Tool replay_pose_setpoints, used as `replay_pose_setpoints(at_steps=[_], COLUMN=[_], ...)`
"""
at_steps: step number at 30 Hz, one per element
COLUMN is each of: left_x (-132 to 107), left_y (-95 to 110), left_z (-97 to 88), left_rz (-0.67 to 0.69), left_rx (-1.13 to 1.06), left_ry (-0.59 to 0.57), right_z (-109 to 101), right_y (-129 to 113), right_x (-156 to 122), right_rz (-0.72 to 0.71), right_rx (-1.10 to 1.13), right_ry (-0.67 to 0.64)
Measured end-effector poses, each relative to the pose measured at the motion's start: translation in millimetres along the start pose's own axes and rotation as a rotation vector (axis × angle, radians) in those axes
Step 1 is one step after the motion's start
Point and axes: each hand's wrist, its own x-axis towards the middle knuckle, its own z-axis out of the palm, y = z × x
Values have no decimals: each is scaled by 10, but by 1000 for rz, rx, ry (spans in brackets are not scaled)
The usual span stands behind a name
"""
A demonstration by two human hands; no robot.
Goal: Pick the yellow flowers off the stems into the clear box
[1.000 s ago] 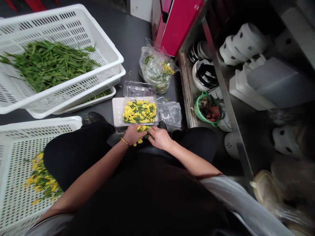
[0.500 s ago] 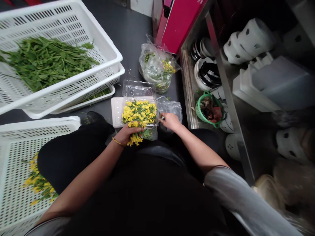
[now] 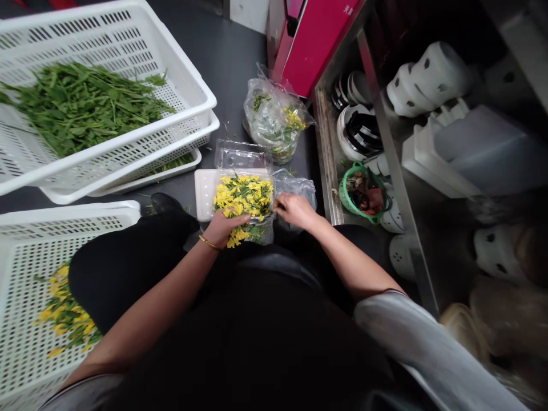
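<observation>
A clear plastic box (image 3: 244, 155) with its lid folded back holds many yellow flowers (image 3: 243, 191) with green stems. It rests on a pale pink perforated tray (image 3: 204, 194). At the box's near edge my left hand (image 3: 220, 227) is closed around a bunch of yellow flowers (image 3: 237, 235). My right hand (image 3: 295, 209) is at the box's right side, fingers pinched together; whatever they hold is too small to make out. A clear plastic bag (image 3: 302, 185) lies just behind my right hand.
White baskets (image 3: 180, 114) of green leaves stand at upper left. Another basket (image 3: 25, 285) with yellow flowers is by my left knee. A stuffed plastic bag (image 3: 272, 123) sits beyond the box. On the right are a metal shelf (image 3: 406, 211) and a green colander (image 3: 363, 191).
My right hand has moved slightly left to the box's edge, its fingers drawn closer in. My left hand, still with the flowers, has shifted slightly up toward the box.
</observation>
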Motion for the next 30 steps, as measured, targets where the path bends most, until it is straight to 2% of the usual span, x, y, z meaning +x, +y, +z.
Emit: replay_pose_setpoints(at_steps=[3,6,9,13,15,17,19,20,23,25,28,30], left_x=[-20,-73,-136,-205,-227,-236,-234,-231,-218,-214,-210,-202], left_y=[-59,-110,-93,2,26,29,38,54,162,256,357,380], left_z=[13,9,-1,17,34,36,1,-34,-185,-293,-402,-425], left_rz=[1,3,30,52,33,-2,-52,-70,-17,82,184,202], left_rx=[178,335,409,484,490,426,264,152,-144,-220,-205,-183], left_ry=[-111,-224,-232,-317,-380,-393,-356,-322,-188,-101,-24,0], right_z=[-24,52,163,330,401,435,421,397,309,286,371,494], right_y=[-271,-432,-470,-468,-446,-376,-251,-179,-10,-5,-171,-331], right_x=[-255,-374,-389,-387,-407,-437,-460,-460,-375,-223,120,358], right_rz=[-148,-184,-68,190,235,259,274,258,161,117,45,-21], right_rx=[172,388,722,1200,1335,1393,1325,1224,693,380,160,48], right_ry=[67,169,174,-4,-82,-69,-54,-100,-282,-198,4,-3])
